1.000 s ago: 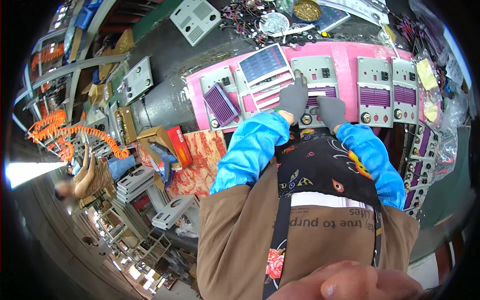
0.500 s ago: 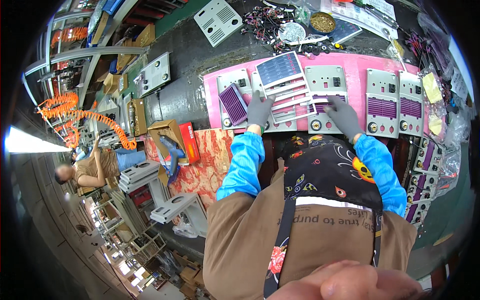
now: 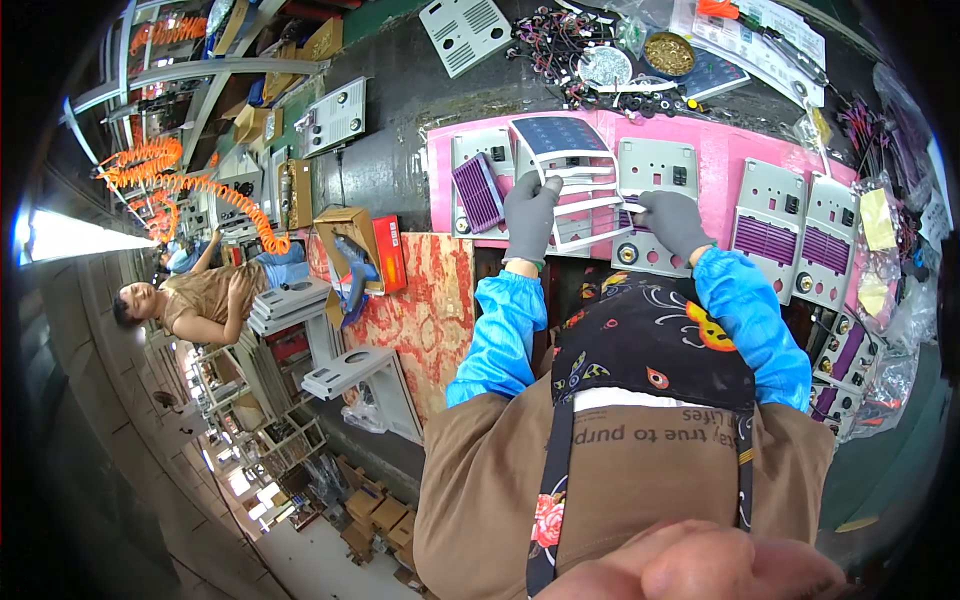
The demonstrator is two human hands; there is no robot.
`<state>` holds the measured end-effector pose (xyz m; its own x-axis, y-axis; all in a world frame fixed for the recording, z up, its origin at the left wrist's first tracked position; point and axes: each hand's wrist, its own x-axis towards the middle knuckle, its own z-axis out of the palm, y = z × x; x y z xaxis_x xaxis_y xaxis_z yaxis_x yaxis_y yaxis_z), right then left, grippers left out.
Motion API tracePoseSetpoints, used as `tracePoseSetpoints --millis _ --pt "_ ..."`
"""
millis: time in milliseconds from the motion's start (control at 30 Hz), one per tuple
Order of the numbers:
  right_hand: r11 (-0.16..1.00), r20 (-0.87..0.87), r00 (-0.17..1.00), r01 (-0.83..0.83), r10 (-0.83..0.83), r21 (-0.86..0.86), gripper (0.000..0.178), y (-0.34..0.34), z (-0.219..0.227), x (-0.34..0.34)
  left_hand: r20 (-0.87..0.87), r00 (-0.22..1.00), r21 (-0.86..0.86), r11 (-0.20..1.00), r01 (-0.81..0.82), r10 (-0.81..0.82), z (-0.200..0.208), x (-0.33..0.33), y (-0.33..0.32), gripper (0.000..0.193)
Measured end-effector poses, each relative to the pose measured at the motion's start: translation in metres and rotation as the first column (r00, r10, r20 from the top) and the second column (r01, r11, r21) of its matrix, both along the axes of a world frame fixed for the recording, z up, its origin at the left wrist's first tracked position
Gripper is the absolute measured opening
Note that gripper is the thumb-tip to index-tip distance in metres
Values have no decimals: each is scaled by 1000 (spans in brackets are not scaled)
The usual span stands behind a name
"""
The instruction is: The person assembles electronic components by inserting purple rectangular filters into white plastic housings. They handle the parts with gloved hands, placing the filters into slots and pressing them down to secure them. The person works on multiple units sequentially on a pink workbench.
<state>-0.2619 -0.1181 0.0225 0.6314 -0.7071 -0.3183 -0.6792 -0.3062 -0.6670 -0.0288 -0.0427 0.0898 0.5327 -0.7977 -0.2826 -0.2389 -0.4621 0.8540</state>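
Both gray-gloved hands are at a blue-and-white label sheet [image 3: 562,136] with cut-out white strips, raised over the gray panels. My left hand [image 3: 530,215] is closed on its left edge, thumb on top. My right hand [image 3: 675,222] has its fingertips pinched at the right end of a lower strip; the exact contact is small. Under that hand lies a gray panel [image 3: 655,160] with holes and a black switch. Left of the sheet, a loose purple grille [image 3: 478,194] rests tilted on another gray panel [image 3: 462,150].
Two gray panels with purple grilles [image 3: 768,236] lie on the pink mat [image 3: 715,140] at right. Behind are wire bundles [image 3: 550,42], a dish of silver screws [image 3: 604,66] and a brass-colored bowl of parts [image 3: 668,54]. An open carton [image 3: 345,225] stands left; a person [image 3: 205,300] sits beyond.
The label sheet has tilted, its blue part looking flatter. My left hand has shifted its grip, the thumb now over the edge. My right fingertips are closer to the strips. The view has shifted slightly.
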Motion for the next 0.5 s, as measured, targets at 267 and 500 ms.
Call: tracePoseSetpoints --millis 267,500 --pt "927 223 957 95 -186 364 30 -18 36 -41 96 990 -23 995 102 -99 47 -40 -27 25" --pt "741 377 720 279 -583 611 28 -42 22 -57 -137 982 -54 991 121 -127 48 -57 -54 24"
